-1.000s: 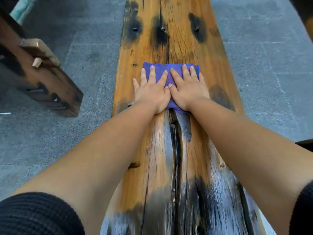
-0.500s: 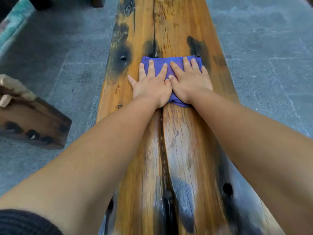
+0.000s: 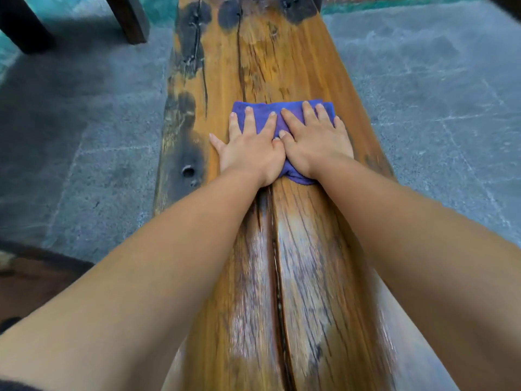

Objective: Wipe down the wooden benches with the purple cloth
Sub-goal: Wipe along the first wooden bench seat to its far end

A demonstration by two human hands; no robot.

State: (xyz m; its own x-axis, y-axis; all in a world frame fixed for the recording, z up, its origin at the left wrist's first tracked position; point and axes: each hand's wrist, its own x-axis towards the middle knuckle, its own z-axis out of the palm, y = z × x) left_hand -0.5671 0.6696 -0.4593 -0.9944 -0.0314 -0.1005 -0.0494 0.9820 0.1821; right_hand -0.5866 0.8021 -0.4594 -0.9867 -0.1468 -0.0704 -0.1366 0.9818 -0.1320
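Observation:
A long wooden bench (image 3: 296, 57) with dark knots and a crack down its middle runs away from me. A folded purple cloth (image 3: 262, 110) lies flat on its top. My left hand (image 3: 248, 148) and my right hand (image 3: 315, 139) press side by side on the cloth, palms down and fingers spread. The hands hide most of the cloth; its far edge and a near corner show. A pale wet sheen covers the wood between my forearms.
Grey stone floor (image 3: 437, 88) lies on both sides of the bench. Dark wooden legs (image 3: 129, 18) stand at the far left. A second bench's end (image 3: 33, 277) shows at the lower left. A teal strip (image 3: 380, 1) runs beyond the bench's far end.
Both hands have pushed the cloth farther along the bench, away from me. The view has followed, so the bench's far end shows and the other bench has slid toward the lower left.

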